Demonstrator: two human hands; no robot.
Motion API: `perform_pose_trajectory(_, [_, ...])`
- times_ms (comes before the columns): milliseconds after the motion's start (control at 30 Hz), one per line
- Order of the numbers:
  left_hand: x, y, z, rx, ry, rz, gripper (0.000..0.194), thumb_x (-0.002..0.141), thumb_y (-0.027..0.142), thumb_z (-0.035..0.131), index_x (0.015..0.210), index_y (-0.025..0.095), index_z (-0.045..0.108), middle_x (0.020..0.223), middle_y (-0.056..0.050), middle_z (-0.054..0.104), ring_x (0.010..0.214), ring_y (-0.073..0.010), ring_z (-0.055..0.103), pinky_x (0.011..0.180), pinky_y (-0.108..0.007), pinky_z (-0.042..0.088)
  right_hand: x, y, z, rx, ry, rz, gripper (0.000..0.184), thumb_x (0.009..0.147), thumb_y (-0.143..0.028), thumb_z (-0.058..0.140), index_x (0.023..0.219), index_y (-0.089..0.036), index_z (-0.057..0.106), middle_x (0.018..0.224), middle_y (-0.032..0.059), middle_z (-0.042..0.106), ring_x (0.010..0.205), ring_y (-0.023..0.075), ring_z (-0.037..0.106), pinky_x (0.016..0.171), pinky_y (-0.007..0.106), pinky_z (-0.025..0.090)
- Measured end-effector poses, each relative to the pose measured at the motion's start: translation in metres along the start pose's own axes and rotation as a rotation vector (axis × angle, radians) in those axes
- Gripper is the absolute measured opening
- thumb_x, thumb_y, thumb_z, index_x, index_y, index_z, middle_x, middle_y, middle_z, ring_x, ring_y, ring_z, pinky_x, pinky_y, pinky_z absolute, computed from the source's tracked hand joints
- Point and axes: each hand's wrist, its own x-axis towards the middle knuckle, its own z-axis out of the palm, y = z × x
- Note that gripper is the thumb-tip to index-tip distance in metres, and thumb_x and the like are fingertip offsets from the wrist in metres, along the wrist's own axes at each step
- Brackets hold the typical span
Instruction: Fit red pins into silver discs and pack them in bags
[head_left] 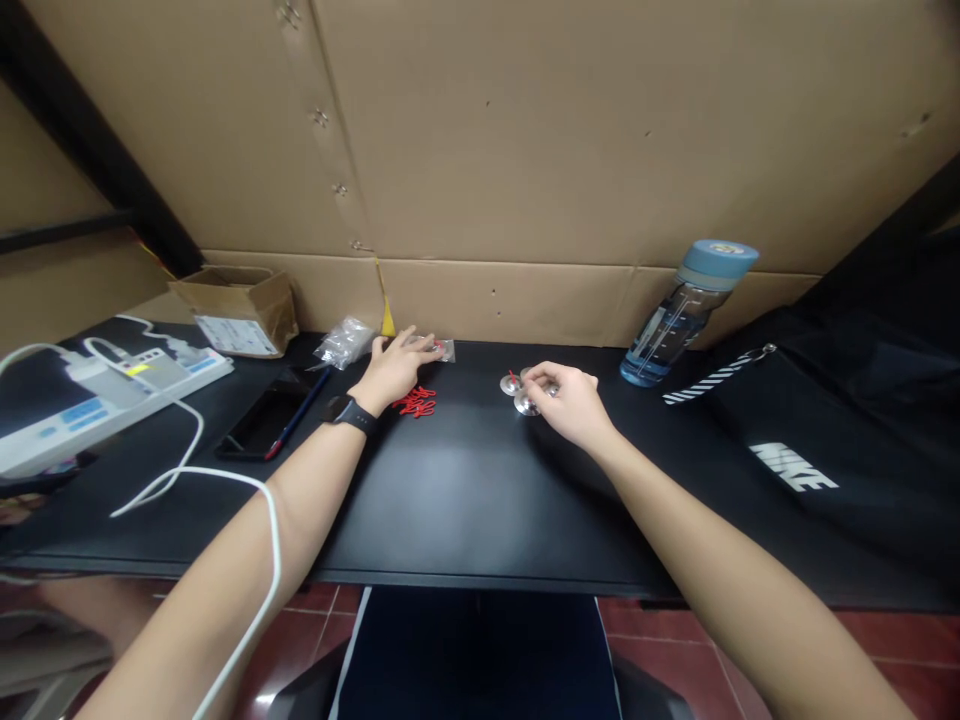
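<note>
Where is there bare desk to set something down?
The widest bare patch of desk lies between the left forearm and right forearm, from the red cords and metal discs to the front edge. A smaller gap separates cords and discs. Crowded: the left, with power strip, box and phone; the right, with bottle and bag.

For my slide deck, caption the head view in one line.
Right hand at shiny discs, left hand spread at a clear packet near red cords, on a black table.
</note>
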Motion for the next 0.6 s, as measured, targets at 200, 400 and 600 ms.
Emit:
perform_pose_trajectory(200, [-0.010,0.021,-0.010,0.140,0.065,-0.027,0.052,0.095,0.016,0.046,0.137,0.033,0.070,0.147,-0.016,0.062,0.140,-0.0423,0.045,0.107,-0.070,0.032,-0.001,-0.002,0.000,-0.077,-0.070,-0.047,0.014,0.089,-0.025,0.064,0.082,-0.025,0.077,0.086,-0.0011,0.082,0.080,0.0194,0.075,0.092,0.037,0.044])
perform_pose_trajectory(400, [-0.009,0.030,-0.002,0.090,0.008,-0.033,0.043,0.105,0.035,0.043,0.140,0.031,0.066,0.150,-0.013,0.063,0.143,-0.0432,0.043,0.110,-0.074,0.026,-0.003,-0.004,-0.001,-0.129,-0.093,-0.050,0.014,0.089,-0.024,0.065,0.080,-0.024,0.076,0.079,-0.0022,0.079,0.077,0.0180,0.072,0.091,0.035,0.040])
perform_pose_trajectory(600, [-0.013,0.017,-0.043,0.052,0.077,-0.109,0.036,0.104,0.041,0.047,0.132,0.032,0.068,0.146,-0.010,0.067,0.148,-0.0399,0.039,0.115,-0.067,0.024,-0.002,-0.006,-0.002,-0.146,-0.120,-0.051,0.015,0.091,-0.022,0.064,0.080,-0.024,0.075,0.081,-0.0024,0.079,0.080,0.0173,0.072,0.094,0.036,0.035])
